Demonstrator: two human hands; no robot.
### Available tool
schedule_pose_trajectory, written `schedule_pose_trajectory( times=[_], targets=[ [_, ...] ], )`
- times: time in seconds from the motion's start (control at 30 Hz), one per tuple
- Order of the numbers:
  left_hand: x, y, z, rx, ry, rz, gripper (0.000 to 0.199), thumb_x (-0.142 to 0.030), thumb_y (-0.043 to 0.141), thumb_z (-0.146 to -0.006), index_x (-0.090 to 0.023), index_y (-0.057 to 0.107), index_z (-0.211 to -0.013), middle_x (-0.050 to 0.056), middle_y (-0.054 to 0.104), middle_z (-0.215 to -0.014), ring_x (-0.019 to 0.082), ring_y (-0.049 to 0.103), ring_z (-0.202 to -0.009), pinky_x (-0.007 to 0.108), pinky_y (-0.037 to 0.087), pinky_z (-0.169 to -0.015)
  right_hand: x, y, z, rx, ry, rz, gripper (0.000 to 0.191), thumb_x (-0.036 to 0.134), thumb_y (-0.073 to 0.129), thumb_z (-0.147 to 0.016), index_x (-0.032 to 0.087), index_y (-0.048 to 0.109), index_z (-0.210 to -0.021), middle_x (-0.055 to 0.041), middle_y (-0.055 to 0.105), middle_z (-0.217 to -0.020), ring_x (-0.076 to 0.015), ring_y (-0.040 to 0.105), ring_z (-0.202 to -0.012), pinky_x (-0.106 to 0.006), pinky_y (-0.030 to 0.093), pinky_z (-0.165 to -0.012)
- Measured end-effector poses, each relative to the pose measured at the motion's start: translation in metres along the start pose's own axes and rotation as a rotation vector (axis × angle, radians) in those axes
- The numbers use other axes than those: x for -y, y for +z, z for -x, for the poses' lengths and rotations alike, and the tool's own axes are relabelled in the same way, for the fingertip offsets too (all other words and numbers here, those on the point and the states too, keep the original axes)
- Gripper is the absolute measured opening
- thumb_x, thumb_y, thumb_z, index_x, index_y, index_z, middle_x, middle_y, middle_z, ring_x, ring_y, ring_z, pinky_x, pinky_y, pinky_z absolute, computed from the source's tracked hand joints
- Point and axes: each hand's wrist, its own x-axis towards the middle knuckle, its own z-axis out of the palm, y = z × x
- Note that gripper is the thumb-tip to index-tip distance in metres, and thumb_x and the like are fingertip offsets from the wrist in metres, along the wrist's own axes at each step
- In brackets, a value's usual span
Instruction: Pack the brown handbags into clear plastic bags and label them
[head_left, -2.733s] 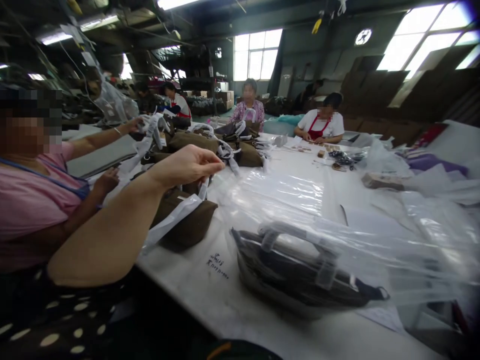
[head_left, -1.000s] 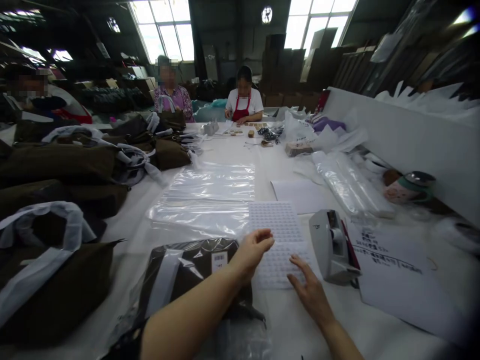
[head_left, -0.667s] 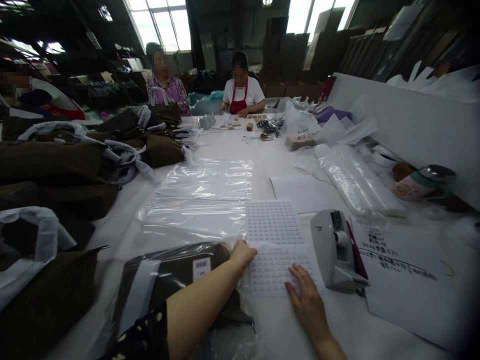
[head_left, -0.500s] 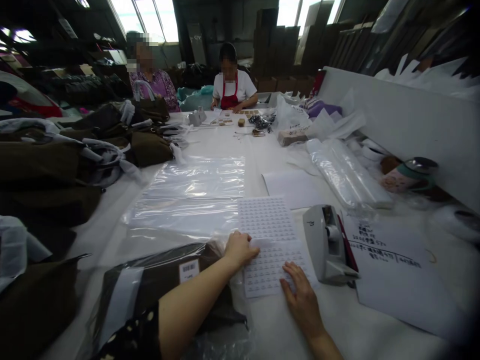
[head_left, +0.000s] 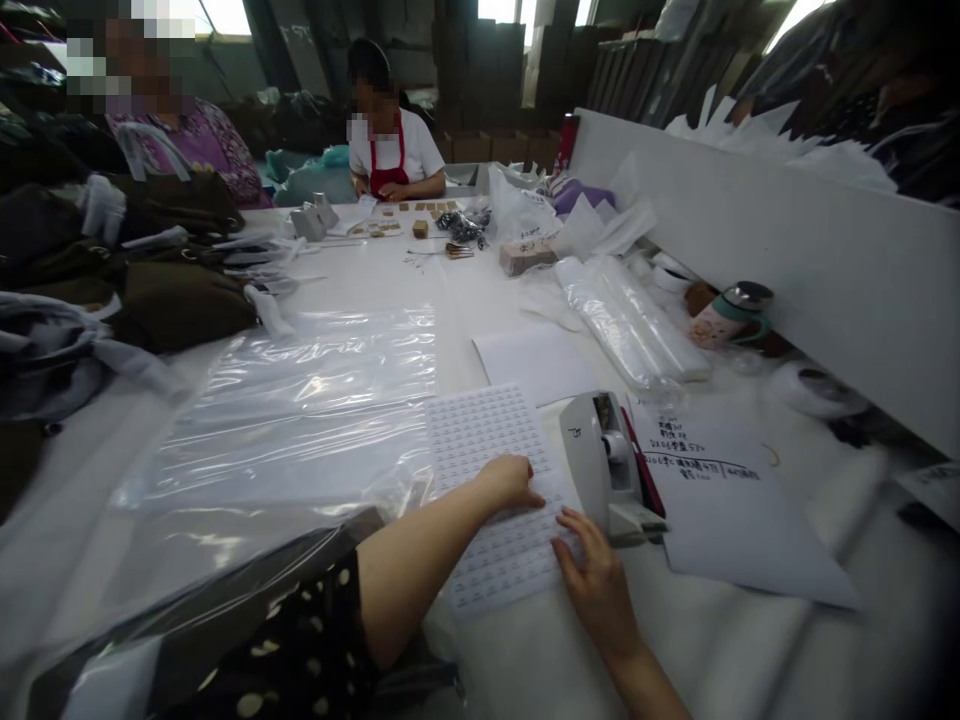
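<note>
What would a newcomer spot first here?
The eye goes first to the person's two hands at the near edge of the white table: the left hand rests on a sheet of small printed labels, and the right hand touches its edge, beside a grey tape dispenser. Left of the sheet lies a large clear plastic bag, with dark brown fabric bags farther along the table's left side.

Left hand (head_left: 510, 482) and right hand (head_left: 596, 582) rest on labels (head_left: 480, 440) (tape dispenser (head_left: 600, 460) beside).

The white label sheet (head_left: 480, 440) carries rows of grey print; the sleeve (head_left: 315, 620) is black with cream dots, a co-worker's apron (head_left: 386, 160) red.
</note>
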Motion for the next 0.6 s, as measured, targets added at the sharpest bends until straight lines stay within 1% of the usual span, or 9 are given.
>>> schedule_pose_trajectory(
  times=[0.07, 0.13, 0.2, 0.27, 0.33, 0.4, 0.5, 0.6],
  targets=[
    [-0.009, 0.004, -0.004, 0.025, 0.008, 0.019, 0.040, -0.037, 0.075, -0.056, -0.017, 0.068, -0.089, 0.013, 0.067, -0.092, 0.032, 0.059, -0.091, 0.037, 0.044, -0.078, -0.003, 0.004, 0.004, -0.034, 0.023, -0.006, 0.026, 0.031, 0.045, -0.089, 0.018, 0.054, -0.109, -0.0126, 0.056, -0.116, -0.0251, 0.053, -0.108, -0.046, 0.047, -0.091],
    [-0.016, 0.006, -0.007, 0.052, 0.022, 0.060, 0.031, -0.034, 0.073, -0.057, -0.017, 0.069, -0.083, 0.009, 0.068, -0.083, 0.030, 0.061, -0.085, 0.035, 0.045, -0.075, -0.003, 0.003, 0.006, -0.065, 0.023, -0.005, 0.025, 0.031, 0.044, -0.089, 0.018, 0.055, -0.108, -0.0121, 0.057, -0.114, -0.0245, 0.055, -0.106, -0.044, 0.049, -0.088],
    [-0.018, 0.005, -0.007, 0.088, 0.050, 0.127, 0.024, -0.029, 0.072, -0.058, -0.019, 0.069, -0.079, 0.005, 0.068, -0.076, 0.026, 0.061, -0.079, 0.031, 0.046, -0.071, 0.001, -0.005, 0.005, -0.087, -0.013, 0.019, 0.022, 0.030, 0.044, -0.090, 0.019, 0.057, -0.103, -0.0101, 0.061, -0.106, -0.0229, 0.058, -0.099, -0.041, 0.050, -0.085],
    [-0.017, 0.002, -0.004, 0.131, 0.088, 0.214, 0.023, -0.027, 0.070, -0.060, -0.020, 0.069, -0.081, 0.002, 0.068, -0.075, 0.022, 0.062, -0.074, 0.028, 0.046, -0.067, 0.008, -0.019, 0.000, -0.113, -0.063, 0.065, 0.019, 0.027, 0.045, -0.090, 0.020, 0.059, -0.099, -0.0078, 0.064, -0.096, -0.0210, 0.060, -0.091, -0.037, 0.051, -0.082],
    [-0.014, -0.001, 0.003, 0.164, 0.124, 0.301, 0.025, -0.028, 0.067, -0.064, -0.022, 0.068, -0.088, 0.001, 0.070, -0.080, 0.020, 0.063, -0.072, 0.026, 0.046, -0.063, 0.016, -0.033, -0.008, -0.141, -0.098, 0.126, 0.016, 0.026, 0.047, -0.090, 0.020, 0.061, -0.094, -0.0064, 0.064, -0.090, -0.0198, 0.061, -0.085, -0.035, 0.050, -0.080],
    [-0.011, -0.004, 0.012, 0.176, 0.145, 0.425, 0.029, -0.028, 0.067, -0.065, -0.022, 0.067, -0.094, 0.002, 0.070, -0.084, 0.019, 0.063, -0.070, 0.026, 0.046, -0.060, 0.023, -0.042, -0.016, -0.156, -0.097, 0.182, 0.016, 0.028, 0.048, -0.089, 0.020, 0.062, -0.093, -0.0063, 0.063, -0.088, -0.0198, 0.060, -0.082, -0.035, 0.050, -0.078],
    [-0.011, -0.006, 0.027, 0.195, 0.141, 0.625, 0.041, -0.024, 0.071, -0.059, -0.020, 0.065, -0.099, 0.003, 0.070, -0.081, 0.019, 0.062, -0.067, 0.026, 0.046, -0.059, 0.030, -0.045, -0.023, -0.110, -0.050, 0.215, 0.021, 0.034, 0.050, -0.089, 0.019, 0.062, -0.096, -0.0064, 0.062, -0.086, -0.0207, 0.060, -0.079, -0.035, 0.049, -0.074],
    [-0.016, -0.009, 0.041, 0.225, 0.128, 0.699, 0.048, -0.022, 0.070, -0.058, -0.018, 0.061, -0.105, 0.002, 0.067, -0.079, 0.017, 0.059, -0.065, 0.025, 0.045, -0.059, 0.034, -0.042, -0.024, -0.079, 0.006, 0.192, 0.023, 0.039, 0.052, -0.087, 0.019, 0.062, -0.093, -0.0061, 0.062, -0.085, -0.0206, 0.059, -0.075, -0.033, 0.048, -0.069]
  ],
)
